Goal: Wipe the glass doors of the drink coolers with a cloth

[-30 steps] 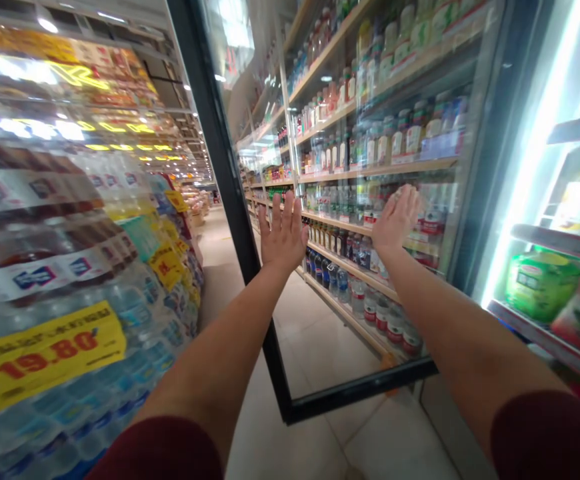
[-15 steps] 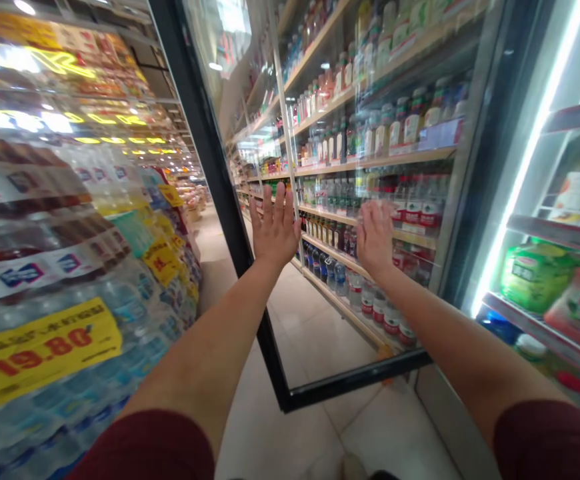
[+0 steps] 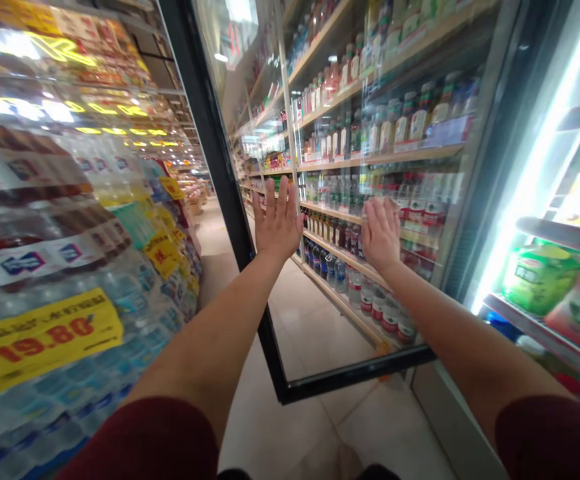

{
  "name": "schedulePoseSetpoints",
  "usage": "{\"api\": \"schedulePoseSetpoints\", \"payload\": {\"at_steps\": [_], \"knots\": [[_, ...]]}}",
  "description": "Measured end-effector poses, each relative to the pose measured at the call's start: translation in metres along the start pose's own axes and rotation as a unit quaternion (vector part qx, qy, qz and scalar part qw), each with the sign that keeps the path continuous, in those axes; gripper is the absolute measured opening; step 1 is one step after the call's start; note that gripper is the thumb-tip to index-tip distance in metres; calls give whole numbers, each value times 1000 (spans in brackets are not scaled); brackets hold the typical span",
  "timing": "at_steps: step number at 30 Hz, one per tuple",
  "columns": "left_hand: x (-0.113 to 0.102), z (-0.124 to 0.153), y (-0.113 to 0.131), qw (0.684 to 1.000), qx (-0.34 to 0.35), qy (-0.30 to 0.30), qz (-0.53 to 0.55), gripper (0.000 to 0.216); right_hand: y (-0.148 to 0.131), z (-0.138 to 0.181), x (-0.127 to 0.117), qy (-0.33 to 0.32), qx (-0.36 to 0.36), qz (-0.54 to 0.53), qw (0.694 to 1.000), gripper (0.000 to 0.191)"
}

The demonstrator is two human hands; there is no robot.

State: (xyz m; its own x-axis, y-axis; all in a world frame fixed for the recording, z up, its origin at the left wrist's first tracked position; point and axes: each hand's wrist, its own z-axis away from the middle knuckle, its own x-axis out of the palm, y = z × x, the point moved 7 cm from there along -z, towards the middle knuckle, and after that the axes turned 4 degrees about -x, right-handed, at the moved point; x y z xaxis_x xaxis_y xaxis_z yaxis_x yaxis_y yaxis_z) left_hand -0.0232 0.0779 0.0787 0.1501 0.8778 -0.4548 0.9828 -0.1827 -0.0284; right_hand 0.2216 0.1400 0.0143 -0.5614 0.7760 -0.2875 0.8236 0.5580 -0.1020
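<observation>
A glass cooler door (image 3: pixel 315 333) with a black frame stands swung open in front of me. My left hand (image 3: pixel 277 223) is held up flat near the frame's left upright, its fingers spread and nothing in it. Farther right, my right hand (image 3: pixel 383 233) is also raised against the glass, palm forward, with its fingers stretched out and close together. Both palms face the pane; whether they press on it fully I cannot tell. Through the glass, shelves of bottles (image 3: pixel 420 120) show.
On the left rises a tall stack of wrapped bottles (image 3: pixel 25 260) with a yellow price sign (image 3: pixel 45 340). The lit cooler shelf (image 3: pixel 555 333) at right bears a green package (image 3: pixel 533 277). A tiled floor (image 3: pixel 285 433) runs below and down the aisle.
My right hand has shifted slightly right in the view and looks sharper. The left hand keeps its place on the door side. The door's angle looks nearly the same.
</observation>
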Motion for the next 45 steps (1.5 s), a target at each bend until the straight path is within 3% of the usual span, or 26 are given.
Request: {"api": "schedulePoseSetpoints", "payload": {"at_steps": [3,6,8,11,13,15,18,19,20,24,26,28,30,31,32,34,36,38,42,43,45], "knots": [[-4,1,2,1000,8,7,-15,72,10,-20,-11,64,81,5,995,64],[-9,4,3,1000,10,13,-18,73,-6,-38,-7,7,-16,-10,1000,60],[-13,6,4,1000,12,17,-15,71,-8,-46,-7,-13,-41,-18,999,58],[-17,8,7,1000,16,19,-6,70,10,-59,-18,56,77,-12,995,63],[-19,8,9,1000,15,19,3,70,9,-67,-24,98,124,-8,987,64],[-20,9,10,1000,13,17,10,71,-18,-82,-24,78,64,-9,995,62],[-21,9,12,1000,15,14,10,70,-76,-105,-18,-43,-130,0,991,58],[-22,9,13,1000,15,15,10,70,-84,-114,-20,-65,-143,6,988,58],[-22,10,13,1000,15,17,10,70,-82,-125,-25,-66,-115,11,991,59],[-23,11,13,999,17,21,25,73,-40,-151,-52,35,131,24,990,62],[-23,11,13,999,21,24,26,72,-39,-146,-52,41,133,25,990,62],[-22,11,13,999,24,28,21,72,-57,-134,-39,-10,14,20,1000,61],[-21,10,12,999,22,29,18,72,-72,-113,-25,-65,-122,14,990,59],[-21,10,11,999,19,28,20,73,-69,-105,-21,-67,-142,9,988,58],[-20,9,11,999,16,26,22,74,-58,-99,-20,-48,-118,3,992,57],[-18,8,10,999,9,23,26,76,-19,-90,-26,36,28,-5,999,60],[-17,8,9,999,6,21,24,75,12,-75,-29,105,148,-10,983,65],[-16,7,9,1000,5,21,20,74,13,-60,-24,95,133,-12,986,66],[-14,6,8,999,-1,21,27,76,-22,-25,1,-60,-71,-25,995,58],[-14,5,7,999,-3,20,28,77,-20,-17,3,-68,-73,-27,995,56],[-14,5,7,999,-6,17,29,78,-1,-8,-2,-23,8,-24,999,58]]}}
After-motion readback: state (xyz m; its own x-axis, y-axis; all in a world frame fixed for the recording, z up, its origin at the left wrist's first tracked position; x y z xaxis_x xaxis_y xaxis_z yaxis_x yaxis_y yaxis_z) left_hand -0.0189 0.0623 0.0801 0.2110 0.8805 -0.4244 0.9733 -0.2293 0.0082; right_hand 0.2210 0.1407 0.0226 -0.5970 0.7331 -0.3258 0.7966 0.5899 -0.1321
